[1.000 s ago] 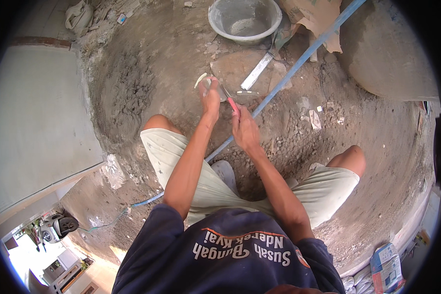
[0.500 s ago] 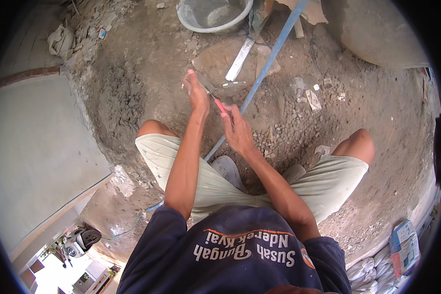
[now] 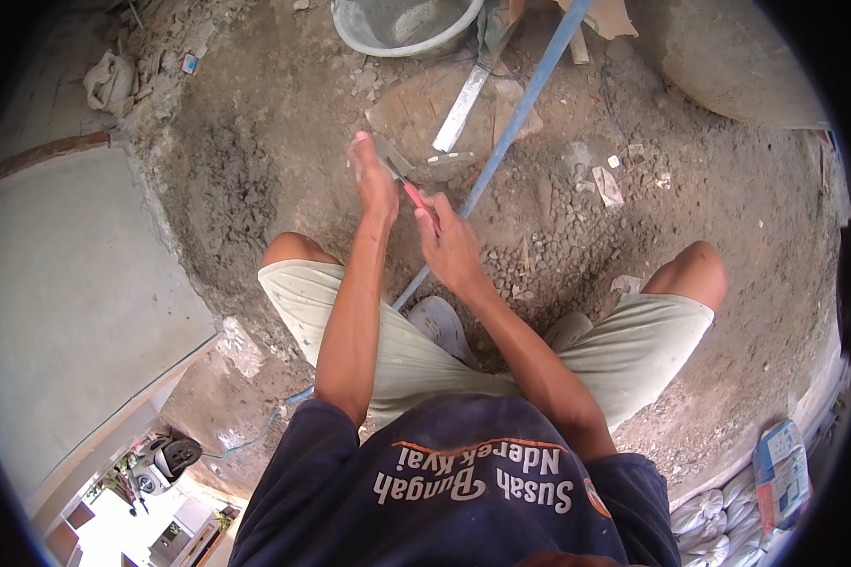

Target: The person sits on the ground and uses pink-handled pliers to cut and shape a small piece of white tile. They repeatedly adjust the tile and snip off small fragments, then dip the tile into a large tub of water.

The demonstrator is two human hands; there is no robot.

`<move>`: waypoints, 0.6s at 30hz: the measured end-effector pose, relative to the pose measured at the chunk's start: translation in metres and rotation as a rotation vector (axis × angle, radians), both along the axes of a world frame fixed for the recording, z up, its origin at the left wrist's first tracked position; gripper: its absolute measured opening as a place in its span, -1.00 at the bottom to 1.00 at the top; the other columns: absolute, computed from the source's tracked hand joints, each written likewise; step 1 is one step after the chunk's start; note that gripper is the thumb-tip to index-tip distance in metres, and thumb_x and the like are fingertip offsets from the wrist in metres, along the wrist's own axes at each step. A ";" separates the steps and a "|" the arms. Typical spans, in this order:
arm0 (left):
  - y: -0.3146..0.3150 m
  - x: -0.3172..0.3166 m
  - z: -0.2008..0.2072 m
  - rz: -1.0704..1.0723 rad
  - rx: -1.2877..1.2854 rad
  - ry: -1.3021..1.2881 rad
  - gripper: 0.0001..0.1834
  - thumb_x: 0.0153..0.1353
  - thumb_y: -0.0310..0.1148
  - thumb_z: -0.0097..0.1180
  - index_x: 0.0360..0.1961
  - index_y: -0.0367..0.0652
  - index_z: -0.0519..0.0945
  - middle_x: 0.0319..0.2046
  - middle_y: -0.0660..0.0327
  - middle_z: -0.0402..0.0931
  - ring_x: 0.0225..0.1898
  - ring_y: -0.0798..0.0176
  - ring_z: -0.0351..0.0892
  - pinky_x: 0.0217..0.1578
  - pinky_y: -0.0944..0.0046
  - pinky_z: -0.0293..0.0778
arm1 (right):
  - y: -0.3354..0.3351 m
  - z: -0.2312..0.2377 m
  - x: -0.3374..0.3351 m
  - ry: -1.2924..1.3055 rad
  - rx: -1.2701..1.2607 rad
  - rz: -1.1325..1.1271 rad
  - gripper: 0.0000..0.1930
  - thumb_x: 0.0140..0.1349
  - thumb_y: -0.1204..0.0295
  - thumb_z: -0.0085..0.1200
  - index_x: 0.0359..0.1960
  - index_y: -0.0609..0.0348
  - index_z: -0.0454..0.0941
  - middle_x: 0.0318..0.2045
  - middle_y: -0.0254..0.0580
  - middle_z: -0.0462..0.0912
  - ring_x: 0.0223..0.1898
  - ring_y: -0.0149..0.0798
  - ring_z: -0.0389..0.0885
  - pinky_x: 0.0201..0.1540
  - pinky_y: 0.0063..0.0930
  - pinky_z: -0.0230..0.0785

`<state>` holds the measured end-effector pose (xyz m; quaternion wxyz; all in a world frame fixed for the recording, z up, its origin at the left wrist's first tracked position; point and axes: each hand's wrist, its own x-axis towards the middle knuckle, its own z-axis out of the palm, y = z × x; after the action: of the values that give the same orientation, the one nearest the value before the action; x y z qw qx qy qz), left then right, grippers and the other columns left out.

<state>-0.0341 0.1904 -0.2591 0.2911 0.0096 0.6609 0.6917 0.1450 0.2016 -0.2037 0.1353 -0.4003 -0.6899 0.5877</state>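
My right hand [image 3: 451,244] is closed around the red handle [image 3: 413,195] of a trowel. The trowel's flat grey blade [image 3: 393,156] points up and left, toward my left hand [image 3: 375,184]. That hand is raised beside the blade with its fingers stretched out, close to the metal edge. Whether they touch it is hard to tell, as some fingers are hidden behind the hand. Beyond the blade, a flat whitish strip [image 3: 460,109] lies on the dirt, with a small pale piece [image 3: 451,158] near its lower end.
A blue pipe [image 3: 515,128] runs diagonally past my right hand and between my legs. A grey basin [image 3: 407,47] stands ahead. A large rounded grey form [image 3: 728,66] is at far right. Rubble [image 3: 577,236] covers the ground; a pale slab [image 3: 76,283] lies left, sacks [image 3: 728,520] lower right.
Both hands have shifted slightly left. The trowel blade has turned so that more of its flat face shows beside my left hand.
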 end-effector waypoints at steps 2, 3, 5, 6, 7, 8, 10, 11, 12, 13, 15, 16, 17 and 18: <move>-0.002 -0.003 -0.006 0.002 -0.067 0.092 -0.24 0.60 0.29 -0.15 0.42 -0.18 0.27 0.18 0.09 0.42 0.13 0.14 0.43 0.21 0.13 0.36 | -0.002 0.007 0.008 -0.035 -0.061 0.029 -0.74 0.59 0.24 -0.01 0.11 0.12 0.47 -0.16 0.23 0.74 -0.11 0.44 0.66 -0.16 0.25 0.45; -0.004 -0.005 -0.009 0.007 -0.077 0.092 -0.24 0.60 0.30 -0.16 0.42 -0.18 0.28 0.18 0.08 0.42 0.14 0.14 0.43 0.21 0.13 0.35 | -0.002 0.009 0.010 -0.052 -0.092 0.045 -0.74 0.59 0.24 -0.01 0.11 0.12 0.47 -0.16 0.23 0.74 -0.11 0.45 0.66 -0.17 0.27 0.44; 0.001 0.000 -0.005 0.001 -0.096 0.080 -0.23 0.59 0.31 -0.17 0.41 -0.18 0.29 0.19 0.07 0.42 0.16 0.13 0.43 0.23 0.12 0.33 | -0.001 -0.003 0.003 0.011 -0.023 -0.024 -0.74 0.61 0.24 -0.01 0.10 0.15 0.47 -0.26 0.26 0.68 -0.21 0.42 0.63 -0.25 0.14 0.40; 0.004 0.003 -0.003 -0.016 -0.134 0.089 -0.23 0.59 0.30 -0.16 0.42 -0.18 0.29 0.21 0.06 0.42 0.18 0.13 0.42 0.24 0.12 0.32 | 0.001 -0.010 -0.001 0.043 0.012 -0.058 -0.73 0.61 0.24 -0.01 0.10 0.16 0.47 -0.31 0.28 0.65 -0.27 0.40 0.62 -0.29 0.08 0.39; 0.005 0.005 0.000 -0.031 -0.176 0.102 -0.23 0.59 0.30 -0.15 0.43 -0.18 0.28 0.22 0.05 0.42 0.20 0.13 0.41 0.26 0.12 0.31 | 0.007 -0.011 -0.006 0.015 0.006 -0.045 -0.73 0.61 0.24 -0.01 0.10 0.17 0.47 -0.33 0.27 0.63 -0.29 0.39 0.60 -0.30 0.06 0.38; 0.006 0.006 0.003 -0.048 -0.217 0.115 -0.22 0.58 0.30 -0.14 0.43 -0.18 0.28 0.23 0.04 0.41 0.22 0.13 0.41 0.28 0.12 0.30 | 0.013 -0.013 -0.011 -0.014 0.000 -0.033 -0.73 0.62 0.24 -0.01 0.10 0.17 0.47 -0.36 0.26 0.62 -0.31 0.37 0.59 -0.30 0.04 0.38; 0.011 0.006 0.011 0.012 -0.078 0.002 -0.20 0.58 0.30 -0.12 0.45 -0.20 0.26 0.27 0.02 0.40 0.26 0.11 0.39 0.32 0.12 0.27 | 0.015 -0.014 -0.010 0.004 -0.039 -0.048 -0.73 0.62 0.24 -0.01 0.10 0.17 0.47 -0.40 0.22 0.58 -0.36 0.33 0.56 -0.32 -0.01 0.36; 0.011 0.007 0.010 0.051 -0.009 -0.058 -0.19 0.58 0.30 -0.12 0.46 -0.21 0.25 0.28 0.00 0.40 0.28 0.11 0.39 0.34 0.12 0.26 | 0.006 -0.014 0.001 0.047 -0.074 -0.063 -0.73 0.62 0.23 -0.01 0.10 0.17 0.47 -0.42 0.20 0.56 -0.38 0.31 0.53 -0.33 -0.03 0.35; 0.011 0.006 0.008 0.032 -0.027 -0.032 -0.17 0.57 0.30 -0.11 0.47 -0.22 0.24 0.29 0.00 0.40 0.28 0.10 0.38 0.34 0.12 0.25 | -0.001 -0.014 0.010 0.090 -0.109 -0.079 -0.73 0.62 0.23 -0.01 0.10 0.17 0.47 -0.44 0.18 0.54 -0.41 0.28 0.51 -0.33 -0.06 0.34; 0.006 0.000 0.003 0.019 -0.047 -0.004 -0.16 0.57 0.31 -0.10 0.48 -0.23 0.23 0.30 -0.01 0.39 0.29 0.10 0.38 0.35 0.13 0.25 | -0.005 -0.006 0.013 0.074 -0.134 -0.062 -0.73 0.62 0.24 -0.01 0.10 0.17 0.48 -0.40 0.21 0.59 -0.38 0.32 0.54 -0.31 -0.01 0.37; 0.001 -0.004 -0.002 0.027 -0.067 0.008 -0.15 0.57 0.30 -0.10 0.49 -0.25 0.21 0.30 -0.01 0.39 0.29 0.10 0.38 0.36 0.13 0.25 | -0.008 0.013 0.016 0.040 -0.184 -0.043 -0.72 0.60 0.24 -0.01 0.11 0.18 0.50 -0.30 0.26 0.68 -0.31 0.41 0.61 -0.26 0.08 0.42; 0.004 -0.004 -0.002 0.049 -0.063 -0.005 -0.14 0.57 0.30 -0.10 0.49 -0.26 0.21 0.30 -0.01 0.40 0.28 0.10 0.38 0.35 0.13 0.25 | -0.006 0.012 0.016 0.045 -0.168 -0.040 -0.71 0.60 0.24 0.00 0.11 0.18 0.50 -0.32 0.26 0.67 -0.32 0.42 0.61 -0.27 0.08 0.41; 0.006 -0.003 -0.002 0.072 -0.059 -0.017 -0.14 0.57 0.30 -0.09 0.49 -0.27 0.21 0.30 -0.01 0.40 0.28 0.10 0.38 0.35 0.13 0.25 | -0.003 0.009 0.015 0.051 -0.152 -0.036 -0.71 0.60 0.23 0.00 0.12 0.18 0.50 -0.34 0.26 0.66 -0.33 0.42 0.60 -0.27 0.09 0.41; 0.006 -0.003 -0.001 0.045 -0.066 -0.004 -0.14 0.57 0.30 -0.10 0.48 -0.28 0.21 0.30 -0.01 0.40 0.28 0.10 0.38 0.34 0.12 0.26 | 0.001 0.006 0.013 0.057 -0.137 -0.032 -0.71 0.60 0.23 0.00 0.12 0.18 0.49 -0.35 0.26 0.65 -0.33 0.42 0.60 -0.27 0.10 0.40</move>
<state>-0.0367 0.1965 -0.2605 0.2770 -0.0162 0.6828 0.6759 0.1583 0.2024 -0.1976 0.1363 -0.4027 -0.6376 0.6424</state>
